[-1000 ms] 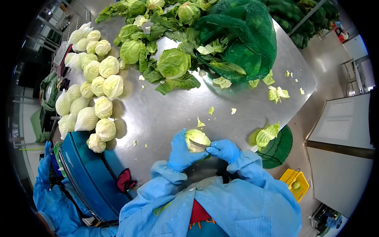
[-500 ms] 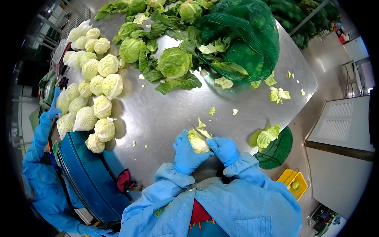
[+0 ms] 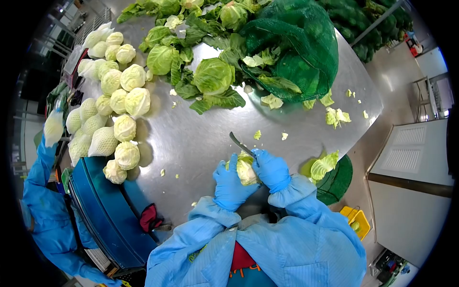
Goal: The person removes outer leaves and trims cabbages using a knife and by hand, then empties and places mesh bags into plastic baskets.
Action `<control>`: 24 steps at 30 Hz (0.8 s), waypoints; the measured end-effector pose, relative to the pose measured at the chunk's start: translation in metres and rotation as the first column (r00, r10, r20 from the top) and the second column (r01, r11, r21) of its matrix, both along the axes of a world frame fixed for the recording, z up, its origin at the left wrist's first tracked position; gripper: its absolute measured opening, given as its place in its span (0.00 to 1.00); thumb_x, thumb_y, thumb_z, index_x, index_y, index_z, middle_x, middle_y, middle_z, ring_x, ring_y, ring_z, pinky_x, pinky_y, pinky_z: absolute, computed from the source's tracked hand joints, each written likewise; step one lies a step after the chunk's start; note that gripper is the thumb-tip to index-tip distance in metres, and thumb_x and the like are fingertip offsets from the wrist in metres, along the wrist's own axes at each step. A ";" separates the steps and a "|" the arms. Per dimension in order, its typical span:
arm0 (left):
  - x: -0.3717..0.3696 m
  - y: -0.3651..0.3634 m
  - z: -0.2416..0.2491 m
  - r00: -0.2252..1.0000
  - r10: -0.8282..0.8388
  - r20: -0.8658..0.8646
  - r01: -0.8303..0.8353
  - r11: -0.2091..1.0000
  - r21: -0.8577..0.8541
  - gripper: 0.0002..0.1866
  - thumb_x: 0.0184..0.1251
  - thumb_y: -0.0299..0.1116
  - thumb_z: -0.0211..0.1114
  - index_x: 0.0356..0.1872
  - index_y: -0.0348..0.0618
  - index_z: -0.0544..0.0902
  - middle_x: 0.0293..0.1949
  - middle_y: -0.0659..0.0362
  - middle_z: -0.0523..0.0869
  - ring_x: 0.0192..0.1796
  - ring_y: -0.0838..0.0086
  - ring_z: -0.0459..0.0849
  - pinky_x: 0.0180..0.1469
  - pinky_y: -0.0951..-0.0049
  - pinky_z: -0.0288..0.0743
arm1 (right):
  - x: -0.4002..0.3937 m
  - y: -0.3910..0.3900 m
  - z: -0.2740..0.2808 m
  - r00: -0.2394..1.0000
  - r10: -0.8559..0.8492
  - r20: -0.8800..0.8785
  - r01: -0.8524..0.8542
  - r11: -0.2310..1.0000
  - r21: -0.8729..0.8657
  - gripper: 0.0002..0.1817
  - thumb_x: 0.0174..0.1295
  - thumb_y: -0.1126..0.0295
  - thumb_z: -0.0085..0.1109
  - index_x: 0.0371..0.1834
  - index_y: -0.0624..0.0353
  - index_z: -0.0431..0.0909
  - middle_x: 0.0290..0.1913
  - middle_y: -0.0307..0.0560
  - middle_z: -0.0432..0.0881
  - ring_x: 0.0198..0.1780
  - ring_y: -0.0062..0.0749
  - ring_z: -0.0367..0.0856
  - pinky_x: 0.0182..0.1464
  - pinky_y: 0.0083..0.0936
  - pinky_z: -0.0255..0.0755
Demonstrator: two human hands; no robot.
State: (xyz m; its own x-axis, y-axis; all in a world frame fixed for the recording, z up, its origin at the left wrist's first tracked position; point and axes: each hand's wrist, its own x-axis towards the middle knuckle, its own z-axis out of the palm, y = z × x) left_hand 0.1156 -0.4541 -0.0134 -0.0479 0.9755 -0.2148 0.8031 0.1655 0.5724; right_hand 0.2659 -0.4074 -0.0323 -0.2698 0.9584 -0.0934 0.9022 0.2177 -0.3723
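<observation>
Gloves of blue cover both hands: the left hand [image 3: 230, 184] wraps a small cabbage [image 3: 246, 171] from below, fingers curled about it, just above the near edge of the steel table [image 3: 201, 134]. The right hand [image 3: 271, 168] is closed on a knife [image 3: 240, 144], blade pointing up and away. A slip could send the edge toward the left thumb, since wet leaves likely make the grip slick. Scraps litter the table; farther off lie trimmed heads [image 3: 125, 103], loose leaves and a green net sack [image 3: 296, 48]. At left, a co-worker's sleeve [image 3: 40, 172] lifts what seems a netted head.
</observation>
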 end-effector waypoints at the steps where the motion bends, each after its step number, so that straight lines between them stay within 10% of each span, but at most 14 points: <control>1: -0.001 0.000 0.001 0.999 0.010 0.035 -0.010 1.000 0.005 0.58 0.33 0.54 0.83 0.69 0.37 0.66 0.59 0.40 0.71 0.60 0.48 0.72 0.63 0.51 0.66 | 0.001 0.002 0.000 0.995 -0.017 -0.094 0.017 1.000 -0.006 0.17 0.63 0.59 0.58 0.51 0.52 0.79 0.38 0.48 0.83 0.35 0.46 0.84 0.39 0.37 0.78; 6: -0.032 -0.008 -0.010 0.967 -0.106 0.231 0.086 0.992 0.096 0.57 0.36 0.51 0.84 0.69 0.37 0.63 0.61 0.41 0.69 0.63 0.49 0.71 0.65 0.51 0.66 | 0.015 0.007 -0.012 0.894 -0.257 -0.368 0.190 0.959 -0.208 0.14 0.64 0.59 0.58 0.44 0.58 0.81 0.40 0.54 0.84 0.39 0.53 0.83 0.43 0.41 0.77; 9: -0.052 -0.023 -0.033 0.674 0.016 0.738 -0.055 0.998 0.029 0.58 0.37 0.43 0.85 0.70 0.35 0.59 0.63 0.46 0.70 0.64 0.57 0.73 0.67 0.57 0.69 | 0.042 0.011 -0.042 0.731 -0.516 -0.446 0.284 0.825 -0.488 0.15 0.65 0.58 0.57 0.42 0.60 0.81 0.41 0.57 0.84 0.41 0.55 0.83 0.45 0.42 0.77; 15: -0.063 -0.029 -0.033 0.438 0.255 0.862 -0.243 0.957 -0.159 0.57 0.40 0.38 0.85 0.70 0.32 0.57 0.62 0.46 0.74 0.63 0.62 0.75 0.67 0.61 0.70 | 0.111 -0.002 -0.020 0.822 -0.541 -0.176 0.547 0.837 -0.018 0.22 0.64 0.61 0.60 0.60 0.55 0.77 0.39 0.52 0.85 0.42 0.49 0.83 0.47 0.38 0.76; 19: -0.066 -0.025 -0.044 0.651 0.157 0.743 -0.150 0.986 -0.077 0.58 0.40 0.39 0.85 0.70 0.30 0.55 0.64 0.45 0.68 0.66 0.60 0.72 0.68 0.62 0.68 | 0.094 -0.004 -0.005 0.886 -0.303 -0.351 0.373 0.916 0.150 0.33 0.60 0.61 0.68 0.70 0.53 0.70 0.34 0.43 0.83 0.39 0.34 0.81 0.46 0.29 0.75; 21: -0.067 -0.026 -0.038 0.735 0.176 0.655 -0.172 0.983 -0.071 0.60 0.40 0.39 0.85 0.71 0.29 0.54 0.66 0.44 0.65 0.67 0.60 0.70 0.68 0.62 0.67 | 0.057 -0.009 0.015 0.719 -0.514 -0.468 0.196 0.796 -0.572 0.41 0.55 0.58 0.73 0.72 0.54 0.67 0.34 0.41 0.83 0.40 0.25 0.79 0.47 0.25 0.74; 24: -0.072 -0.033 -0.017 0.849 0.225 0.478 -0.156 0.971 -0.181 0.63 0.39 0.41 0.86 0.72 0.27 0.51 0.67 0.44 0.61 0.68 0.59 0.67 0.69 0.62 0.66 | 0.019 -0.034 -0.022 0.688 -0.484 -0.540 -0.010 0.738 -0.674 0.46 0.52 0.61 0.76 0.73 0.60 0.63 0.33 0.39 0.82 0.36 0.19 0.77 0.43 0.20 0.74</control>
State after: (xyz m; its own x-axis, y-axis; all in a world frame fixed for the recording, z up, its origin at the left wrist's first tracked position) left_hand 0.0432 -0.4871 -0.0301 -0.0847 0.9196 -0.3836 0.3672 0.3867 0.8459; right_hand 0.2853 -0.4415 -0.0545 -0.2628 0.7944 -0.5476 0.3486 -0.4510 -0.8216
